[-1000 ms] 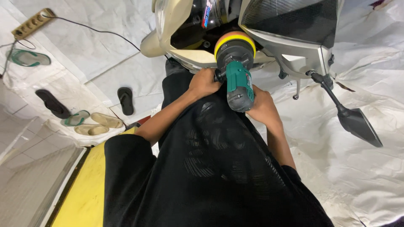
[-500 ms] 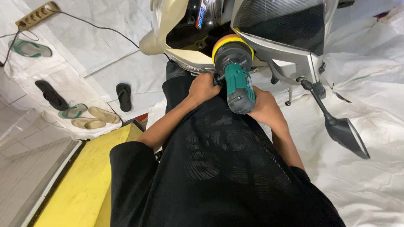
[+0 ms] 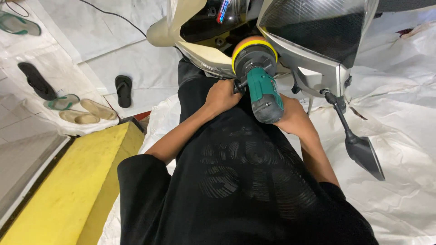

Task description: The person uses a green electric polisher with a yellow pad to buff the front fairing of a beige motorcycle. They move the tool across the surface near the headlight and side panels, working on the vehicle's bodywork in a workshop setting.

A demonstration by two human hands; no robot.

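Head view: polisher [image 3: 262, 86] pad-end toward scooter [image 3: 204, 50]

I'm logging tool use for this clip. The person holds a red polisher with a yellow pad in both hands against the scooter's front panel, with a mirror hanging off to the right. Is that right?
Not quite: the polisher is green, not red, as the head view shows. The rest holds: its yellow pad meets the scooter's front panel, the left hand and right hand both grip it, and the mirror hangs to the right.

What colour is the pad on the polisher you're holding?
Yellow pad, on a green and black polisher; the head view shows it.
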